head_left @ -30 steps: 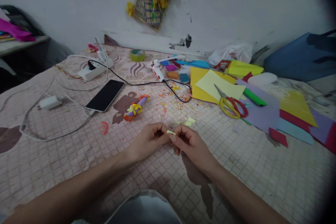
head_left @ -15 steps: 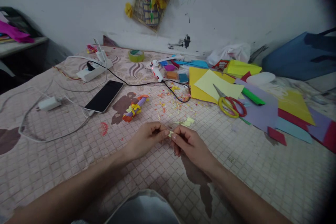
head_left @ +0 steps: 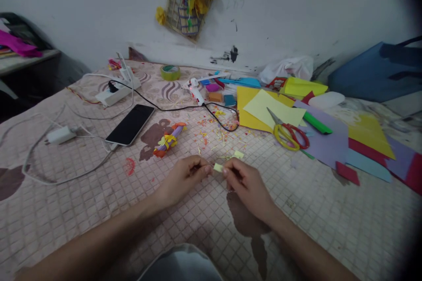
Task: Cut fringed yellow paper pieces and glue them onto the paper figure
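My left hand (head_left: 183, 178) and my right hand (head_left: 245, 182) meet just above the quilted pink bedspread (head_left: 82, 210). Between their pinched fingertips they hold a small pale-yellow paper piece (head_left: 218, 167). Both hands have the fingers curled in. Another pale-yellow scrap (head_left: 238, 154) lies on the spread just beyond my right hand. A rolled paper craft (head_left: 169, 139) in purple, orange and yellow lies beyond my left hand.
Scissors (head_left: 287, 131) with yellow and red handles rest on yellow paper sheets (head_left: 263, 105). More coloured sheets (head_left: 362, 140) spread to the right. A glue gun (head_left: 195, 89), tape roll (head_left: 170, 71), phone (head_left: 130, 124), power strip (head_left: 114, 91) and charger cables (head_left: 59, 134) lie at the left and back.
My hands have drifted slightly right and the paper piece now shows more plainly between the fingertips. The view has tilted a little.
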A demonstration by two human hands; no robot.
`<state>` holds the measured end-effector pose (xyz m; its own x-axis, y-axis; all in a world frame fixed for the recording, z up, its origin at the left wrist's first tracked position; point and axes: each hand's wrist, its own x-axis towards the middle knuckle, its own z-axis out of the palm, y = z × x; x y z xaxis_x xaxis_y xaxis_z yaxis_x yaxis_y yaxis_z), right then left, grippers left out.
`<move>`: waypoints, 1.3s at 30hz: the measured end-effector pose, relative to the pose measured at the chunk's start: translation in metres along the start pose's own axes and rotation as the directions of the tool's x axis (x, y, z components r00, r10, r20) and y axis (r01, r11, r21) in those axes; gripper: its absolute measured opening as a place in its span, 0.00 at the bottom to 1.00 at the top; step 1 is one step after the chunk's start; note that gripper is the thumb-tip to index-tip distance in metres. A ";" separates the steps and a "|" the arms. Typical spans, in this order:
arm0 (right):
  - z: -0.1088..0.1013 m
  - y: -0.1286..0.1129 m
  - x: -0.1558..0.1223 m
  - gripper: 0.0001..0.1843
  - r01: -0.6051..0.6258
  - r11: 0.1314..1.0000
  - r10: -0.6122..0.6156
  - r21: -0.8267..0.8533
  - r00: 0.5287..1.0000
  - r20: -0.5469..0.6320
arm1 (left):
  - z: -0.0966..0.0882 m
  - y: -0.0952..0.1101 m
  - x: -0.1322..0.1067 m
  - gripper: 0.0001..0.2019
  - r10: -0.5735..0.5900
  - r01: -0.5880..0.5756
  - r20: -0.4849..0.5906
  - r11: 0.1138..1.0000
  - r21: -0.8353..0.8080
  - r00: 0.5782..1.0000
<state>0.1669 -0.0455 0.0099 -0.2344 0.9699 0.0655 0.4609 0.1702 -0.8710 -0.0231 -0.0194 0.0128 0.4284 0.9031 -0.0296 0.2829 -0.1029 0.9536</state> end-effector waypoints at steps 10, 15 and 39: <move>-0.042 0.042 0.022 0.12 0.037 0.927 -0.147 -0.374 0.952 -0.269 | 0.010 -0.003 -0.003 0.06 0.073 -0.064 -0.039 0.979 0.194 0.997; -0.040 0.046 0.021 0.08 0.003 0.925 -0.097 -0.379 0.969 -0.229 | 0.021 0.000 -0.005 0.06 0.075 -0.077 0.019 0.978 0.192 0.997; -0.035 0.063 0.031 0.09 -0.099 0.988 0.133 0.116 0.932 -0.338 | 0.050 0.011 0.033 0.11 0.361 -0.418 0.234 0.867 0.271 0.903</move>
<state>0.2191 0.0014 -0.0259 0.1324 0.9851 0.1102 0.3791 0.0524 -0.9239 0.0368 -0.0120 0.0074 0.6899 0.6802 0.2476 0.2989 -0.5792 0.7584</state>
